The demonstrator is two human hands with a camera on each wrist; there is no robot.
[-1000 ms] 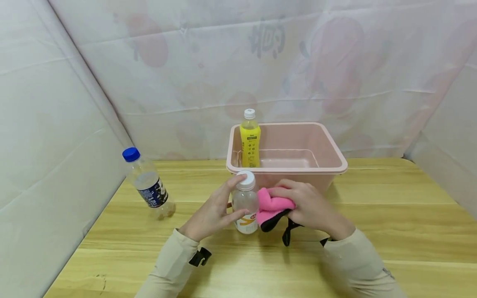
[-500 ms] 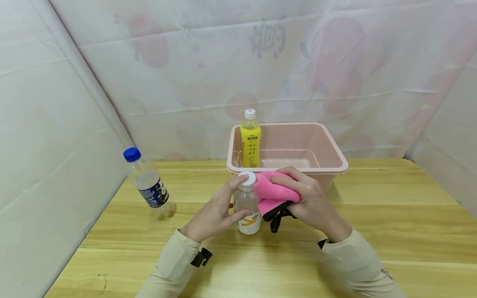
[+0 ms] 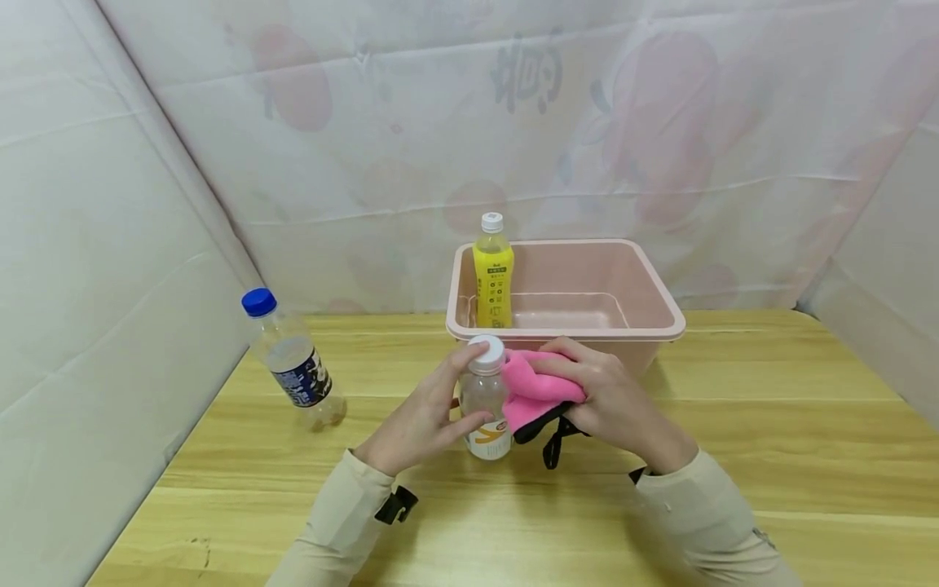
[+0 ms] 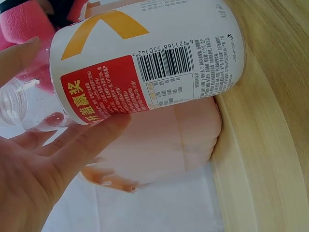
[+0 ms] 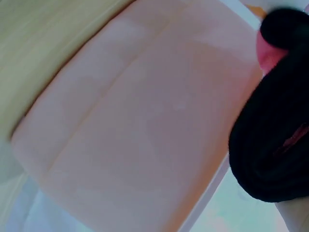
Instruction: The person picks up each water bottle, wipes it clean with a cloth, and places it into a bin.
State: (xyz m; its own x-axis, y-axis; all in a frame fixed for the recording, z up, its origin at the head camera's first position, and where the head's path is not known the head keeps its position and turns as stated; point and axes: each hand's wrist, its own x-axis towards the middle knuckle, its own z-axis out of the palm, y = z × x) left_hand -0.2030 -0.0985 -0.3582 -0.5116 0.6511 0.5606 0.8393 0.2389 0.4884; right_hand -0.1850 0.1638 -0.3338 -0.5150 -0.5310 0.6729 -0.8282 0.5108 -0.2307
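My left hand [image 3: 418,424] holds a clear plastic bottle [image 3: 489,442] with a white cap, upright on the table in front of the tub. One finger lies on the cap, and the thumb is against the bottle's side. In the left wrist view, the bottle's white label [image 4: 159,53] shows a barcode and a red patch. My right hand [image 3: 609,399] grips a bunched pink cloth [image 3: 539,387] with black edging against the bottle's right side. The right wrist view shows mostly the cloth's black part [image 5: 270,130]; the right fingers are hidden there.
Behind the hands stands a pink plastic tub [image 3: 572,334], with a yellow-labelled bottle [image 3: 495,281] upright at its left end. A blue-capped bottle [image 3: 301,371] stands at the left of the wooden table [image 3: 778,448]. Pale curtains [image 3: 411,147] enclose the back and sides.
The right hand and cloth have moved up along the bottle's side toward the cap, then slightly back down. The left hand and the bottle have stayed nearly still.
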